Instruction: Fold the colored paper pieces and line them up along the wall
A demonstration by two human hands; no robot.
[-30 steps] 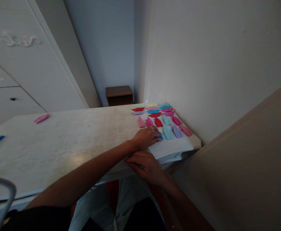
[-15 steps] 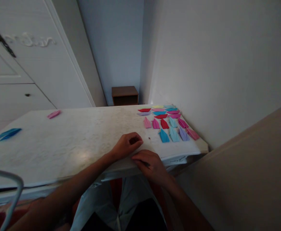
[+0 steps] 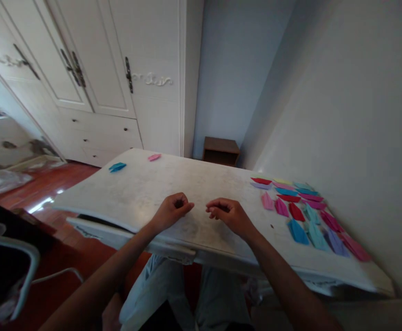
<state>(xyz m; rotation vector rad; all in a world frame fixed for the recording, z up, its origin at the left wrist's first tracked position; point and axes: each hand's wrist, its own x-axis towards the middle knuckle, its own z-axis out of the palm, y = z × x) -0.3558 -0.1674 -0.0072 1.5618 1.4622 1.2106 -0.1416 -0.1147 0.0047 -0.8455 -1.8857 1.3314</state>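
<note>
My left hand (image 3: 173, 212) hovers over the near middle of the white table (image 3: 201, 184), its fingers curled and the thumb pressed to the forefinger. Nothing shows in it. To its right is my right hand (image 3: 229, 214), also with bent fingers drawn together and no object visible in them. A gap separates the two hands. Several folded paper pieces lie in rows on the table's right part, among them a blue one (image 3: 297, 231), a red one (image 3: 296, 211) and a pink one (image 3: 267, 201). At the far left rest another blue folded piece (image 3: 117, 167) and a pink folded piece (image 3: 154, 157).
A white wardrobe (image 3: 152, 110) stands beyond the table at left. On the right a wall (image 3: 352, 128) runs along the table. In the back corner is a small brown cabinet (image 3: 221, 144). A white metal tube frame (image 3: 31, 262) stands at lower left. An open drawer (image 3: 97, 228) juts out.
The view has swung left, showing more wardrobe and floor. My hands, close together before, have moved apart and left along the table, away from the paper rows.
</note>
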